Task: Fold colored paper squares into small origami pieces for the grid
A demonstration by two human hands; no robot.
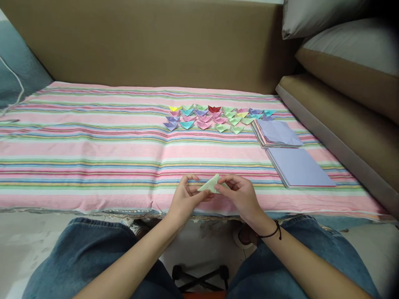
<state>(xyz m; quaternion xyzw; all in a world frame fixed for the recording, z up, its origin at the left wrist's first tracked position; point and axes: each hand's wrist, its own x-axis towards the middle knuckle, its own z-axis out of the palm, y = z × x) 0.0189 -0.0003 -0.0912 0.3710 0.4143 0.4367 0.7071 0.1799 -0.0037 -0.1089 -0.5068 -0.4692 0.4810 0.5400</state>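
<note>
A pale green folded paper (209, 185), triangular with its point up, is held between both hands near the front edge of the striped cloth. My left hand (186, 197) grips its left side, thumb in front. My right hand (239, 194) pinches it at the right with thumb and index finger, covering part of that side. Beyond the hands, several small folded paper boats (204, 118) in pink, green, blue, purple, yellow and red stand in rows.
Two stacks of square paper, one behind (280, 133) and one nearer (304, 168), lie at the right on the striped cloth (77, 145). Cushions (349, 108) are piled along the right side. A brown backrest (156, 45) rises behind. A white cable (19, 83) is at the far left.
</note>
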